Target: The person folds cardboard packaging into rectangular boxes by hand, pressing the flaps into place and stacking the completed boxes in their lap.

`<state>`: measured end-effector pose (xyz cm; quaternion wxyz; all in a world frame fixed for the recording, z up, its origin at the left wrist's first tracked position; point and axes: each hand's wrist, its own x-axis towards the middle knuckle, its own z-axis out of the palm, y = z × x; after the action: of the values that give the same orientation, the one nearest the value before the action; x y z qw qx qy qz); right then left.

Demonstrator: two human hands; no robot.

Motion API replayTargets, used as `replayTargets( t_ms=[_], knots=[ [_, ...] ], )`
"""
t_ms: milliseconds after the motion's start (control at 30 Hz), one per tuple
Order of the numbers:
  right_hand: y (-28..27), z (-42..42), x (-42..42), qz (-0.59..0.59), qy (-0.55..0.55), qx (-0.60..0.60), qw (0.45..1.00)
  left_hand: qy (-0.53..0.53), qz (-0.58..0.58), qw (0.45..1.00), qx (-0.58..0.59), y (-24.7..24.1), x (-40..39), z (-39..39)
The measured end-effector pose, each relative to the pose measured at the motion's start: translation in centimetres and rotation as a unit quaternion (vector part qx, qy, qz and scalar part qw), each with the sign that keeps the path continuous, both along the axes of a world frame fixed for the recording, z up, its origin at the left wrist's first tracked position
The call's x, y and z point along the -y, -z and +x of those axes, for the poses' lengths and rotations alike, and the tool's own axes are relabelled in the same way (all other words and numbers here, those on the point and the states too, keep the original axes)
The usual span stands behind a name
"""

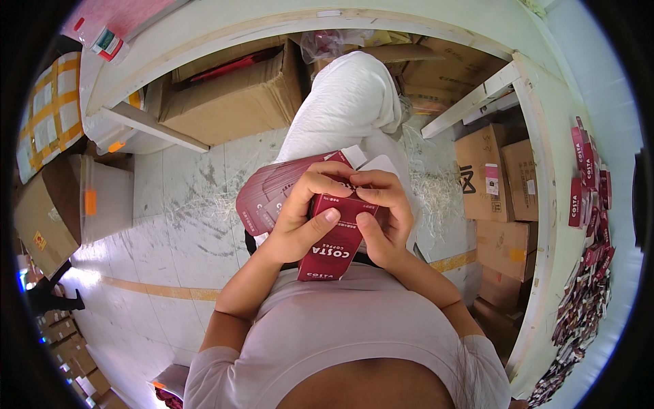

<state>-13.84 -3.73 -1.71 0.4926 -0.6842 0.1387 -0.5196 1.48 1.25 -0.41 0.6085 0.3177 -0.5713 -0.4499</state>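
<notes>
Between my two hands is a dark red Costa Coffee carton point(332, 235), standing out from my belly with its printed front facing up. My left hand point(306, 214) grips one side, the thumb lying on the front panel. On the other side my right hand point(384, 212) holds it the same way. The fingers of both hands meet over the carton's far end and partly hide it. A fanned stack of flat dark red cartons point(271, 197) rests on my lap, beside and beyond my left hand. Pale flaps point(378, 164) show just past my fingers.
A white table point(327, 20) runs across the front, with cardboard boxes point(240, 102) under it. Red cartons and a heap of small packets point(582, 301) lie on the right-hand table. More boxes point(503, 250) stand below. A plastic bottle point(104, 43) stands at upper left.
</notes>
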Motion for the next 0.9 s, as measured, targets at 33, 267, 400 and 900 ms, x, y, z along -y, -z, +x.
replayTargets(
  t_ms=[33,267,400,900],
  knots=[
    [0.0,0.0,0.1,0.009,-0.023,0.007,1.0,-0.009,0.012,1.0,-0.019,-0.1,0.1,0.0],
    [-1.3,0.2,0.2,0.255,-0.169,-0.114,0.945,-0.126,0.025,0.979,0.155,-1.5,1.1,0.5],
    [-4.8,-4.3,3.8,0.314,-0.07,-0.151,0.935,-0.15,0.043,0.978,0.138,-1.3,0.9,0.9],
    [-3.9,-20.4,15.2,0.201,0.315,0.087,0.924,-0.172,0.164,0.762,0.602,-0.3,-0.1,1.4]
  ],
)
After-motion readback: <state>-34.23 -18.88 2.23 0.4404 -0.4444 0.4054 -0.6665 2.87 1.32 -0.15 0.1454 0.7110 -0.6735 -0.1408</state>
